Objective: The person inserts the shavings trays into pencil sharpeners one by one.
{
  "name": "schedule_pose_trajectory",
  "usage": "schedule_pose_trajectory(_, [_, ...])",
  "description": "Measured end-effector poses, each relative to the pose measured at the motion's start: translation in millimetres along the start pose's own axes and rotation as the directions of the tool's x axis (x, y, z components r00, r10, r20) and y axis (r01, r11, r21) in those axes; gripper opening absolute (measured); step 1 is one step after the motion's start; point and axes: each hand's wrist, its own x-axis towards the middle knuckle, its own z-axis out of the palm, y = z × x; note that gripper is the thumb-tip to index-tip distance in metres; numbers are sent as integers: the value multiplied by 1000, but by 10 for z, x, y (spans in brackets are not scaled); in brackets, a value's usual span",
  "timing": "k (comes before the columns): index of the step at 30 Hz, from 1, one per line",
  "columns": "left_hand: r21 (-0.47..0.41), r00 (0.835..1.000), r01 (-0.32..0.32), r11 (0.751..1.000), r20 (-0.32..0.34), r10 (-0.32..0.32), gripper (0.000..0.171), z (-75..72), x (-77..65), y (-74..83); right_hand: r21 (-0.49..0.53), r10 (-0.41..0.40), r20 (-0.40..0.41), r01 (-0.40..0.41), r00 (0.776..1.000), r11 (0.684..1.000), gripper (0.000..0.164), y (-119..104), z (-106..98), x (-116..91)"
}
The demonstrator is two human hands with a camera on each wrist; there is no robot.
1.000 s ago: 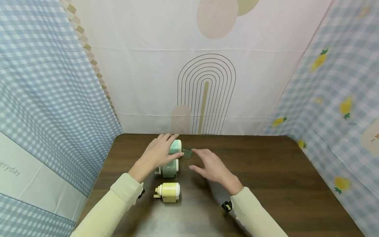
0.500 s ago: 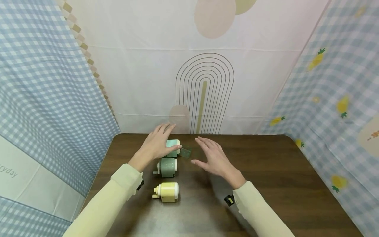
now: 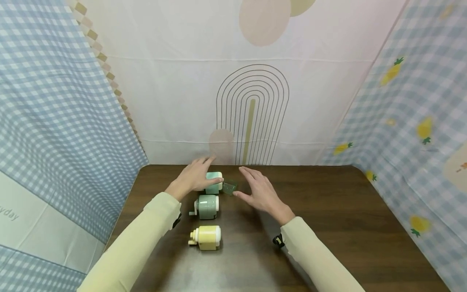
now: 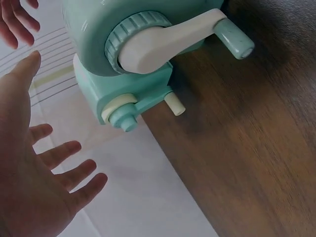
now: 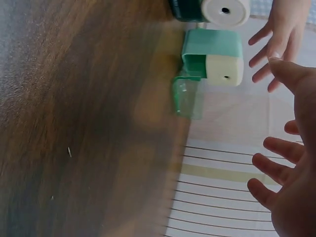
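Note:
My left hand (image 3: pixel 193 175) hovers over the left side of a teal crank pencil sharpener (image 3: pixel 213 188), its fingers spread and its thumb overlapping the sharpener in the head view. The right wrist view shows the sharpener's cream front with a pencil hole, and its clear green drawer (image 5: pixel 189 98) sticking out. My right hand (image 3: pixel 262 194) is held to the right of that drawer, fingers apart and holding nothing. Nearer to me stand a dark green crank pencil sharpener (image 3: pixel 208 207) and a yellow one (image 3: pixel 208 237), in a row with the teal one.
The dark wood table (image 3: pixel 313 227) ends at a white patterned cloth (image 3: pixel 175 101) at the back. Checked cloths hang at the left and right. Tiny shavings (image 5: pixel 69 151) lie on the wood in the right wrist view.
My left hand has drawn back and up, uncovering more of the teal and dark green sharpeners. My right fingertips have moved away from the drawer. The sharpeners stay in place.

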Motion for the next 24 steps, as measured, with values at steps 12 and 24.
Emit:
schedule_pose_trajectory(12, [-47, 969, 68, 997, 243, -55, 97, 56, 183, 65, 112, 89, 162, -108, 983, 988, 85, 64, 286, 258])
schedule_pose_trajectory(24, [-89, 957, 82, 993, 286, -53, 82, 220, 290, 112, 107, 130, 240, -159, 962, 981, 71, 97, 523, 381])
